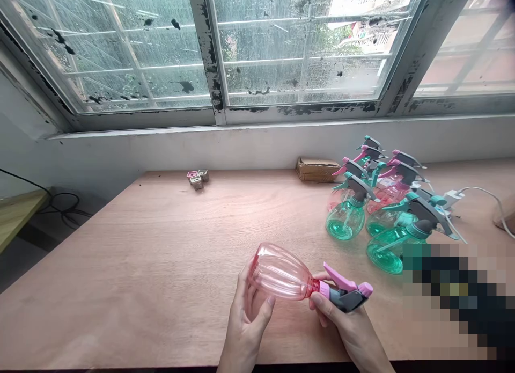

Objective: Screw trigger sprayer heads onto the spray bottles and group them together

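A clear pink spray bottle lies on its side in the air above the near part of the table, its base to the left and its head to the right. My left hand is wrapped around the base end, thumb in front. My right hand grips the pink collar at the neck, thumb on the near side, other fingers partly hidden behind. The grey and pink trigger head sits on the neck, its pink trigger pointing up and away from me. I see no liquid inside the bottle.
Several green and pink spray bottles stand grouped at the right. A cardboard box and small blocks lie at the back of the wooden table. A white cable runs at the right; a pixelated patch covers the lower right.
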{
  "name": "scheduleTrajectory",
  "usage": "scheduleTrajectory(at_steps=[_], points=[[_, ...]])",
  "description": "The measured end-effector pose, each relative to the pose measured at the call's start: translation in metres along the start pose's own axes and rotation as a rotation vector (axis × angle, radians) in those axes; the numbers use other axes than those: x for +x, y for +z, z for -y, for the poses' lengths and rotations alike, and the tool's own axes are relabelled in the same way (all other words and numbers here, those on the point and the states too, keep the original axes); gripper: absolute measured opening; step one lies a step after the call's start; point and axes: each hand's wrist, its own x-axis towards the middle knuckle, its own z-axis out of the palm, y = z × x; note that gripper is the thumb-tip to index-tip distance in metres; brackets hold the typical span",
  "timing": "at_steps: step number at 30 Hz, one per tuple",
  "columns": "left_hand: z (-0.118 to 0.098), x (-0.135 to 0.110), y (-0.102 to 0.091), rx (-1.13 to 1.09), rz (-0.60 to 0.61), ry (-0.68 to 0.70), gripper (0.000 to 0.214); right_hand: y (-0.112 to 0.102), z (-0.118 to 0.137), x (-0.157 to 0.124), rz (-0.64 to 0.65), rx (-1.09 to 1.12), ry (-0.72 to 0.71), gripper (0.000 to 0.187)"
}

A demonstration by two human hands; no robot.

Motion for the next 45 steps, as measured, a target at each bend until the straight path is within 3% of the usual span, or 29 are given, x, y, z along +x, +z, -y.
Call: scheduleTrajectory(at_steps=[8,15,45], points=[[0.0,-0.002,0.001,0.028,0.002,0.035,0.062,0.0,0.0,-0.002,-0.045,-0.011,0.013,0.056],[-0.001,-0.005,0.0,0.011,0.054,0.033,0.067,0.0,0.005,-0.001,0.004,-0.071,-0.009,0.037],[-0.012,-0.003,0.006,-0.024,0.022,-0.006,0.067,0.002,0.008,0.0,0.038,-0.075,-0.006,0.036]])
